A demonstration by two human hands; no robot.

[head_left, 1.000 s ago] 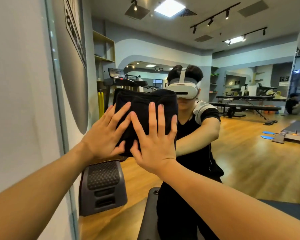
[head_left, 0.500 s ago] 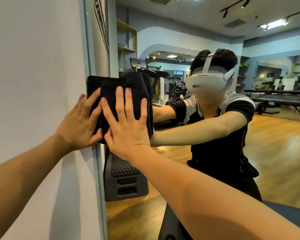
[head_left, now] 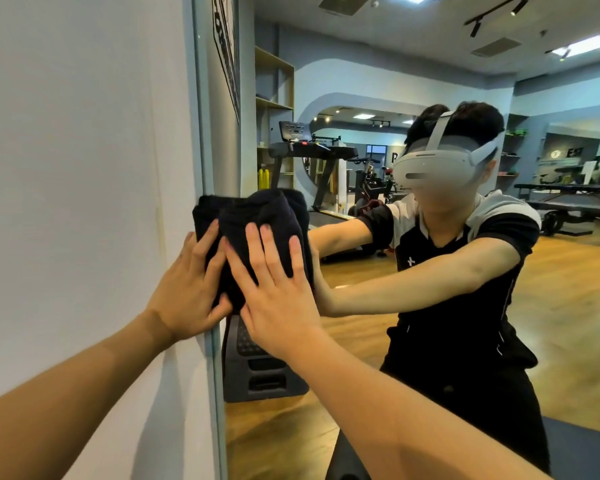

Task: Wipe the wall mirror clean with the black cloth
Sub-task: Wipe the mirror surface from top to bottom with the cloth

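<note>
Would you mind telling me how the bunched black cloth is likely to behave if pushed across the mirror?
The bunched black cloth looks soft and floppy, so it would probably fold further. Under the flat left hand and right hand it likely slides easily on the smooth wall mirror.

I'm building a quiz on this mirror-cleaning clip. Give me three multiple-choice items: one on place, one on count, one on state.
1. Where is the black cloth?
A. at the wall mirror's left edge
B. on the floor
C. at the mirror's top right

2. How many hands press the cloth?
A. none
B. one
C. two

3. How do the fingers lie?
A. balled in fists
B. straight and spread
C. pinching a corner

Answers: 1 A, the cloth overlaps the mirror's frame beside the white wall. 2 C, the left hand and right hand both rest on it. 3 B, fingers lie flat on the cloth.
</note>
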